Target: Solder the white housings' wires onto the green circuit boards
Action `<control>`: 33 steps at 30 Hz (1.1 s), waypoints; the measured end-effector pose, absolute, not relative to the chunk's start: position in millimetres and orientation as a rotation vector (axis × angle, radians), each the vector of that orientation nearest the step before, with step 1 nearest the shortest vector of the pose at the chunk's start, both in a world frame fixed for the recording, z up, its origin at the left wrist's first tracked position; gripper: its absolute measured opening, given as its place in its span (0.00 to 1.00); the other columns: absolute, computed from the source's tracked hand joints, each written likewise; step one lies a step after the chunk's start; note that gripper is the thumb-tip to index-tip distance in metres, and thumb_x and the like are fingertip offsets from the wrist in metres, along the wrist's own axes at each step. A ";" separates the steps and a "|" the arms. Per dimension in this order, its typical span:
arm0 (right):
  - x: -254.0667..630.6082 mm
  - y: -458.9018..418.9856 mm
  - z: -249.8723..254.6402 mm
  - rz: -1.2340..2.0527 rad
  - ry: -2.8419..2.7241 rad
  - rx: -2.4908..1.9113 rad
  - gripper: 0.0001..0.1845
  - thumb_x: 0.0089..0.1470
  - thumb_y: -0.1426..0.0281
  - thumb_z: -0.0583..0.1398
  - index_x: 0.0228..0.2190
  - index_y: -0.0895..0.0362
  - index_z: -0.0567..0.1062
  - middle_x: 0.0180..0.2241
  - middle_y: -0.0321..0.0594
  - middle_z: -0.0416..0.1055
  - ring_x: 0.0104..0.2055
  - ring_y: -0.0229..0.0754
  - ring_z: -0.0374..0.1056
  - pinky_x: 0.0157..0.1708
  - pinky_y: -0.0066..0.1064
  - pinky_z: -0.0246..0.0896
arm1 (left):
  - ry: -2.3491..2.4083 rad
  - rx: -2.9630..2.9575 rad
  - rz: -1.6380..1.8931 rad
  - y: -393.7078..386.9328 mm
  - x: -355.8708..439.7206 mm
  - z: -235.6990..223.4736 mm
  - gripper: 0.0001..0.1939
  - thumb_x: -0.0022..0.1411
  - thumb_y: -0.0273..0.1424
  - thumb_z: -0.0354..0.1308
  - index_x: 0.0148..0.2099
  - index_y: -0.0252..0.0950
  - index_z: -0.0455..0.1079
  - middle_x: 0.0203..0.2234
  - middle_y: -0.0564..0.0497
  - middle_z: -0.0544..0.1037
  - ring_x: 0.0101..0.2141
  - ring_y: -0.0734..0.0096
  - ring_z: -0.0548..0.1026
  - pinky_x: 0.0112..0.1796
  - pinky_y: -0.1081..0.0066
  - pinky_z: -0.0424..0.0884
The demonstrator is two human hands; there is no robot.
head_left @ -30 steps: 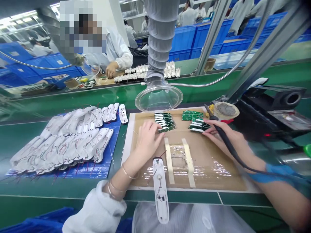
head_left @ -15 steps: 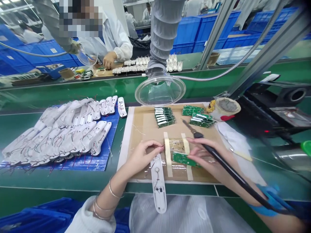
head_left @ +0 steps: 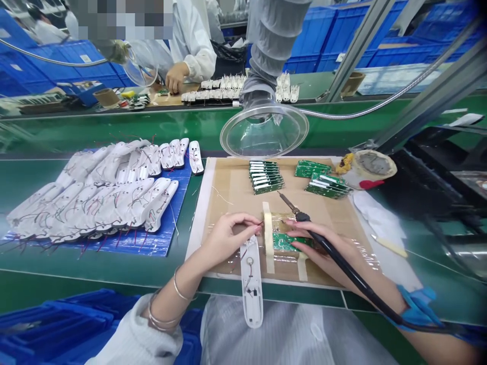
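My left hand (head_left: 231, 237) is closed in a pinch on a thin dark red wire (head_left: 262, 223), at the upper end of a white plastic housing (head_left: 252, 299). This housing has wires inside and juts over the table's front edge. My right hand (head_left: 323, 241) holds a soldering iron (head_left: 304, 218) across its fingers, tip pointing up and left. Its fingertips also touch a green circuit board (head_left: 283, 242), which lies on the taped part of the cardboard, beside a pale tape strip (head_left: 268, 235).
White housings with loose wires lie on a blue sheet (head_left: 152, 248) at left. Stacked circuit boards (head_left: 266, 176) stand on the cardboard (head_left: 228, 203). A clear fume funnel (head_left: 264, 134) hangs above. At right are a round sponge pot (head_left: 375, 170) and a pale-handled tool (head_left: 390, 246). A co-worker's hand (head_left: 177, 77) is across.
The circuit board now lies flatter against the taped area, with my right fingers on it. The iron's tip has shifted slightly left. My left hand keeps its pinch; the whole view has shifted.
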State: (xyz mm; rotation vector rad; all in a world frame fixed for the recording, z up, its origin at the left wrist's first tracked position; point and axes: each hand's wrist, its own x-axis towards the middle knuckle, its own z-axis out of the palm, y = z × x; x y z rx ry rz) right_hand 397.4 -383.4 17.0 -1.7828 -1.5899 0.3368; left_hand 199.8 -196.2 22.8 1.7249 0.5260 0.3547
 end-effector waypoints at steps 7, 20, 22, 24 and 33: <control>409.3 -385.8 13.4 0.166 -1.796 -1.709 0.27 0.62 0.73 0.58 0.59 0.38 0.67 0.55 0.30 0.74 0.57 0.46 0.73 0.58 0.46 0.72 | 0.487 1.834 0.306 -201.9 206.6 31.2 0.10 0.68 0.35 0.58 0.39 0.34 0.76 0.34 0.51 0.80 0.36 0.74 0.76 0.40 0.72 0.70; 397.1 -390.3 3.5 0.058 -0.934 -1.555 0.11 0.64 0.67 0.56 0.36 0.51 0.79 0.33 0.38 0.75 0.23 0.36 0.62 0.21 0.33 0.59 | 0.363 2.057 0.078 -200.1 225.0 42.5 0.10 0.67 0.30 0.54 0.32 0.35 0.70 0.26 0.53 0.72 0.29 0.75 0.68 0.35 0.72 0.64; 396.5 -390.3 3.2 0.080 -1.006 -1.546 0.09 0.62 0.68 0.58 0.34 0.52 0.79 0.30 0.37 0.73 0.24 0.35 0.62 0.23 0.31 0.61 | 0.367 2.080 0.065 -199.6 225.3 44.0 0.09 0.66 0.29 0.54 0.32 0.35 0.70 0.26 0.53 0.72 0.29 0.75 0.68 0.35 0.72 0.64; 396.2 -389.9 4.8 0.119 -1.068 -1.538 0.08 0.62 0.69 0.58 0.35 0.52 0.79 0.28 0.37 0.72 0.25 0.36 0.63 0.24 0.31 0.62 | 0.361 2.113 0.063 -199.2 225.9 45.1 0.09 0.66 0.29 0.54 0.32 0.36 0.70 0.26 0.53 0.72 0.30 0.74 0.68 0.36 0.71 0.64; 395.6 -391.2 5.0 0.180 -1.162 -1.554 0.08 0.63 0.69 0.57 0.38 0.49 0.76 0.28 0.38 0.71 0.28 0.40 0.65 0.27 0.36 0.62 | 0.350 2.135 0.021 -196.8 228.9 46.3 0.08 0.65 0.28 0.54 0.32 0.35 0.71 0.27 0.53 0.73 0.30 0.75 0.69 0.35 0.72 0.64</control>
